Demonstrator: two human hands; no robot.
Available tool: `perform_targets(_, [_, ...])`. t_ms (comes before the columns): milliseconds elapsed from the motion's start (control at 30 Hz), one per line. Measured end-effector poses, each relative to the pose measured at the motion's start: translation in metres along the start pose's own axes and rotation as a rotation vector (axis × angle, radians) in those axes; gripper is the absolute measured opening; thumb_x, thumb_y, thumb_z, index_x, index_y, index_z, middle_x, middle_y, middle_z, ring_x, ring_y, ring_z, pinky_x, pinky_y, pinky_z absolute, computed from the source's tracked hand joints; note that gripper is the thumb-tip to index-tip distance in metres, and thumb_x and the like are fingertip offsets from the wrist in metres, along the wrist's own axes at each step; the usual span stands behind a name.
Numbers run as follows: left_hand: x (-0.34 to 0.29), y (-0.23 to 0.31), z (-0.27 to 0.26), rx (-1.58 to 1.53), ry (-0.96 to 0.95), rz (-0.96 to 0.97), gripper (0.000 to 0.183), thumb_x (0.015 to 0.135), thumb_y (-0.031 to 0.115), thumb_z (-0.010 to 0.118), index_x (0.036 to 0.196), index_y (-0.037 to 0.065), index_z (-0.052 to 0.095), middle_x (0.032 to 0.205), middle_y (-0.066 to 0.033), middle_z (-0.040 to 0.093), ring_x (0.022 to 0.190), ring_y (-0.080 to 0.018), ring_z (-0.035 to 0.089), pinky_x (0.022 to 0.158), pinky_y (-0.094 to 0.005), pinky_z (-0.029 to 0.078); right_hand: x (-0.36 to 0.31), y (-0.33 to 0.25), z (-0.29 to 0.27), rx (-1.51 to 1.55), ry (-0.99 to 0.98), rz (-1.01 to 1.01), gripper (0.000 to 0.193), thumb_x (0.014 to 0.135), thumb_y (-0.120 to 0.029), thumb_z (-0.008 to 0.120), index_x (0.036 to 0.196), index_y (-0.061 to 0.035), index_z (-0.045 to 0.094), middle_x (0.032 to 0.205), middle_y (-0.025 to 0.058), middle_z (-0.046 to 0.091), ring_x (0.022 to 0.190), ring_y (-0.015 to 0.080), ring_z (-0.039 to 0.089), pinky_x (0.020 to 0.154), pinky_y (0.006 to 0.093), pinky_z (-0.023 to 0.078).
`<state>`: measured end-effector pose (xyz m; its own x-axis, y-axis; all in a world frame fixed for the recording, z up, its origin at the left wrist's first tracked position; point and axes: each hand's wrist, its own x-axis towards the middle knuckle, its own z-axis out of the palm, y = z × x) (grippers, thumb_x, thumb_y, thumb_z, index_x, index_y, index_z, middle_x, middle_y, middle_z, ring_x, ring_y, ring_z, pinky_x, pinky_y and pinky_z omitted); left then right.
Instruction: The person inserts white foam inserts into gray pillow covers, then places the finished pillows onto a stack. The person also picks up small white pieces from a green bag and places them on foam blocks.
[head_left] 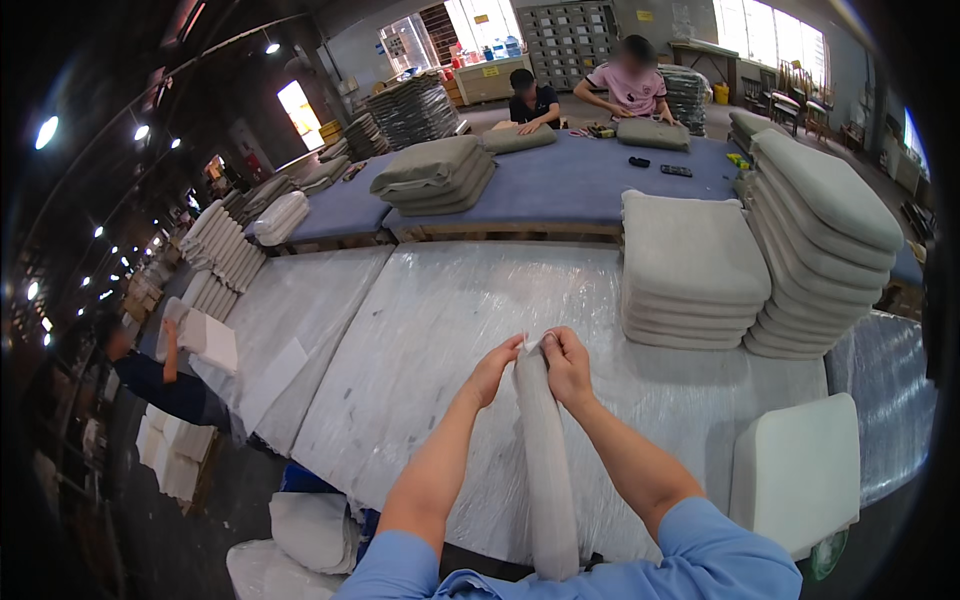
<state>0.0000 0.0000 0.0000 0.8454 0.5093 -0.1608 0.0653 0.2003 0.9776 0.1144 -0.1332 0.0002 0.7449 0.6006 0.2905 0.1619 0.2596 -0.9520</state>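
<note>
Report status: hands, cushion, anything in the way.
Left hand and right hand at far end of grey cushion. Narrow side up. Cushion stack off right, apart from hands.

From my remote seat I have the cushion (547, 470) running toward six o'clock over the near table (440, 320), its far end between the left hand (491, 374) and right hand (568, 370). At two o'clock stands the short stack (690, 290), the tall stack (825, 240) just right of it. The far table (590, 190) spans twelve, carrying the cushion pile (435, 180) at eleven, with two co-workers (625, 88) behind. The pad (800, 470) sits at four.
</note>
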Motion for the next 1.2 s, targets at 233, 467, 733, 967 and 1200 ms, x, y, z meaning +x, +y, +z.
perform_targets(233, [0.003, 0.012, -0.023, 0.164, -0.191, 0.035, 0.038, 0.095, 0.012, 0.063, 0.132, 0.005, 0.064, 0.122, -0.0013, 0.067, 0.116, -0.0153, 0.057, 0.107, -0.0337, 0.039, 0.013, -0.002, -0.006, 0.029, 0.044, 0.044, 0.025, 0.105, -0.021, 0.056, 0.09, -0.0016, 0.058, 0.078, 0.0042, 0.058, 0.075, 0.012, 0.051, 0.07, 0.0317, 0.045])
perform_targets(467, [0.003, 0.02, 0.025, -0.207, -0.156, 0.154, 0.035, 0.107, 0.029, 0.056, 0.132, 0.006, 0.064, 0.117, -0.0007, 0.067, 0.108, -0.0098, 0.057, 0.099, -0.0276, 0.044, 0.028, -0.006, 0.0, 0.032, 0.047, 0.068, 0.046, 0.101, -0.038, 0.065, 0.073, -0.0022, 0.057, 0.064, 0.0008, 0.049, 0.065, 0.0077, 0.044, 0.058, 0.0329, 0.038])
perform_targets(733, [0.008, -0.02, 0.045, 0.098, 0.167, 0.279, 0.032, 0.111, 0.029, 0.048, 0.099, 0.004, 0.064, 0.091, 0.0025, 0.059, 0.086, -0.0076, 0.05, 0.08, -0.0265, 0.043, 0.059, -0.021, 0.01, -0.255, 0.179, 0.07, 0.053, 0.092, -0.038, 0.071, 0.06, 0.001, 0.056, 0.054, 0.0135, 0.052, 0.051, 0.0202, 0.047, 0.053, 0.0402, 0.04])
perform_targets(967, [0.018, -0.014, 0.059, 0.134, 0.302, 0.25, 0.038, 0.11, 0.026, 0.047, 0.08, 0.004, 0.053, 0.074, 0.0027, 0.049, 0.072, -0.0088, 0.042, 0.066, -0.031, 0.04, 0.072, -0.002, 0.005, -0.445, 0.177, 0.067, 0.041, 0.088, -0.032, 0.068, 0.063, 0.0007, 0.063, 0.063, 0.0202, 0.062, 0.055, 0.0366, 0.057, 0.059, 0.0485, 0.045])
perform_targets(1200, [0.026, -0.016, 0.065, 0.163, 0.379, 0.225, 0.042, 0.109, 0.027, 0.049, 0.073, 0.006, 0.048, 0.072, 0.004, 0.045, 0.07, -0.0079, 0.038, 0.062, -0.0311, 0.037, 0.089, 0.024, 0.007, -0.445, 0.108, 0.168, 0.038, 0.086, -0.03, 0.067, 0.066, 0.0015, 0.065, 0.065, 0.0218, 0.062, 0.058, 0.0381, 0.06, 0.062, 0.0488, 0.048])
